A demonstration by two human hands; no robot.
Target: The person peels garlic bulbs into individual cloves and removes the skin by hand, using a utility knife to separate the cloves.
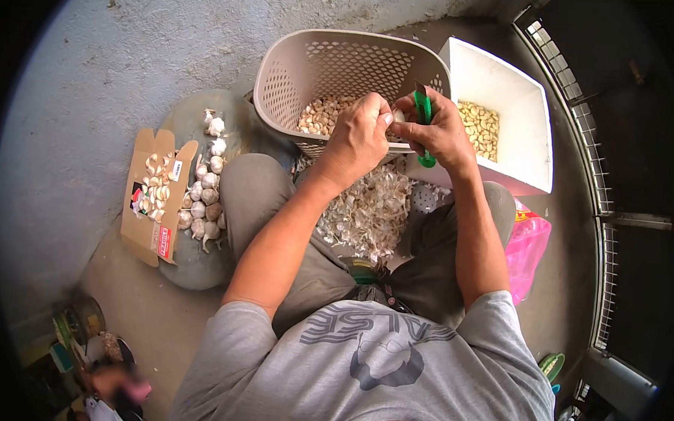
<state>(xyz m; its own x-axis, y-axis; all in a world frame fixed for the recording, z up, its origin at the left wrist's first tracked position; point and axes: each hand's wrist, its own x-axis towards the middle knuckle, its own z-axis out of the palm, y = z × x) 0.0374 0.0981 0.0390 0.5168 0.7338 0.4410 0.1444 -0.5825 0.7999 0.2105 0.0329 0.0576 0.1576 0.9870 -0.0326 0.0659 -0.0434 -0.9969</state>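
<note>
Above the front rim of a beige perforated basket (337, 36), my two hands meet around a small pale garlic clove (398, 117). My left hand (361, 140) is closed, its thumb and fingers pinched at the clove. In my right hand (442, 132) is a green-handled knife (424, 109), blade pointing up and away, while its thumb and fingertips also touch the clove. Unpeeled cloves (322, 113) lie in the basket. To its right, a white foam box (509, 135) holds peeled cloves (477, 126). Garlic skins (371, 204) are heaped between my legs.
At left, whole garlic bulbs (209, 181) and an open cardboard box (137, 217) with cloves rest on a rounded grey surface (191, 276). A pink plastic bag (527, 253) is beside my right knee. Another person (115, 381) is partly visible at lower left.
</note>
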